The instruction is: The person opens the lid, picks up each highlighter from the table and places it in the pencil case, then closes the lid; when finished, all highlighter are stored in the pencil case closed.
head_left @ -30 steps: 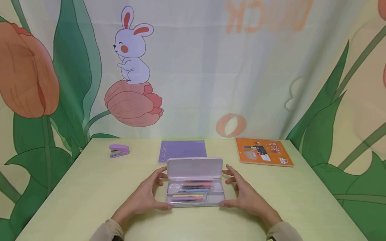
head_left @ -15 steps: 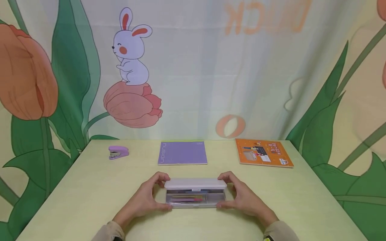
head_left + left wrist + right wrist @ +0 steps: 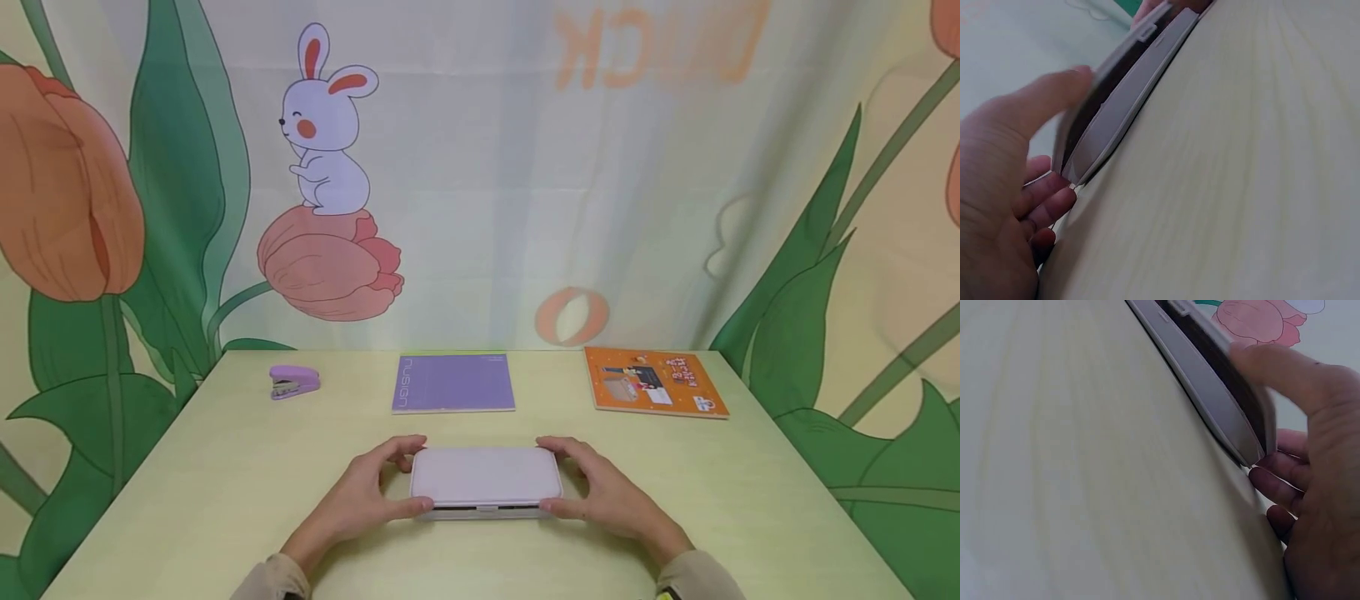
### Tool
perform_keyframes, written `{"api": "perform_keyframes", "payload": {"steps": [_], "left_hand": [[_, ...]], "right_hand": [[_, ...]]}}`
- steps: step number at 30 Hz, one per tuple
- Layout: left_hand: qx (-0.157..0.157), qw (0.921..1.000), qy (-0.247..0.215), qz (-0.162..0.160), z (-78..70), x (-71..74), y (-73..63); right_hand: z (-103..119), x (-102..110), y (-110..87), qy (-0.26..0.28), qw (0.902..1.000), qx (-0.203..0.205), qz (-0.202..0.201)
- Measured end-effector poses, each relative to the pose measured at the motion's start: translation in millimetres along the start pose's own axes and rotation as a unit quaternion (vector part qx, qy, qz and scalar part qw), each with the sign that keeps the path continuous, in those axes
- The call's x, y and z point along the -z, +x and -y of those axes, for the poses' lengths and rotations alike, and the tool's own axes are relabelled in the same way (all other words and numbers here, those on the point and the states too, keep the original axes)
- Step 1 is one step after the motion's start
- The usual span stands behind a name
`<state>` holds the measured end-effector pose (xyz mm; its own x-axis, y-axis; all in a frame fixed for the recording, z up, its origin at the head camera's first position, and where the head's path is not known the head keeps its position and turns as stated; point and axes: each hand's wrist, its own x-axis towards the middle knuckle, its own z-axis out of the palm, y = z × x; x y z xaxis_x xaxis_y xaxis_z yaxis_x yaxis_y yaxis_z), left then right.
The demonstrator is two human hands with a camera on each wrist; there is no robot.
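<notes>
A pale pinkish-white pencil case (image 3: 486, 477) lies on the table in front of me, its lid lowered almost onto its base. A narrow dark gap shows along the front, with a small clasp tab (image 3: 1147, 32) at the lid's middle. My left hand (image 3: 366, 493) holds the left end, thumb on the lid's front edge and fingers bent around the side and back corner. The right end is held the same way by my right hand (image 3: 606, 492). In both wrist views the lid stands slightly raised above the base. The pens inside are hidden now.
Behind the case lies a purple notebook (image 3: 453, 383). An orange book (image 3: 656, 382) is at the back right and a purple stapler (image 3: 294, 382) at the back left. A printed curtain (image 3: 480, 208) hangs behind the pale wooden table (image 3: 225, 500).
The pencil case lid has swung from standing upright forward and down over the pens. Both hands have brought their fingers in at the back corners, and the thumbs now lie on the lid's front edge.
</notes>
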<state>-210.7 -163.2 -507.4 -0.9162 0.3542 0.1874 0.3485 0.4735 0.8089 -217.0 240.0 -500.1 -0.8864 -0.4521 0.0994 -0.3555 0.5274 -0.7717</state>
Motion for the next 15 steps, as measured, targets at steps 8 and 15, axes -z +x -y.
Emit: {"api": "perform_keyframes", "payload": {"steps": [8,15], "left_hand": [[-0.026,0.999,0.036,0.004,1.1,-0.1,1.0],[-0.038,0.998,0.052,0.005,-0.9,0.5,0.4]], "right_hand": [[-1.6,-0.1,1.1,-0.05,0.9986,0.018,0.007],[-1.7,0.2,1.9,-0.052,0.9983,0.023,0.012]]}}
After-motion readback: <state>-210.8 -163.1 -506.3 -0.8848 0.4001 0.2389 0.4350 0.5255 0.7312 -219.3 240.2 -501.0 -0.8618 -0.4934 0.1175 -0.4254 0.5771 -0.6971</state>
